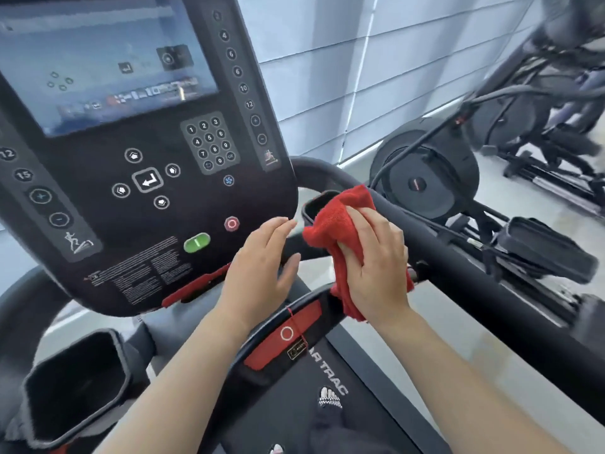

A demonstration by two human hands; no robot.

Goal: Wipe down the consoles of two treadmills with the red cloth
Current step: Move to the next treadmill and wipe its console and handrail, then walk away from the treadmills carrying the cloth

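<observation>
While the red cloth (340,244) sits bunched at the console's (147,178) lower right corner, the right hand (376,267) is closed around it. The left hand (262,267) hovers open beside it, gripping nothing. Risks: the green start button (196,242) and red stop button (231,223) lie near (a stray swipe could press either, in my judgement); loose cloth could snag the red safety clip (196,286). Count: one cloth, one console in view, two hands, one touchscreen (98,60).
</observation>
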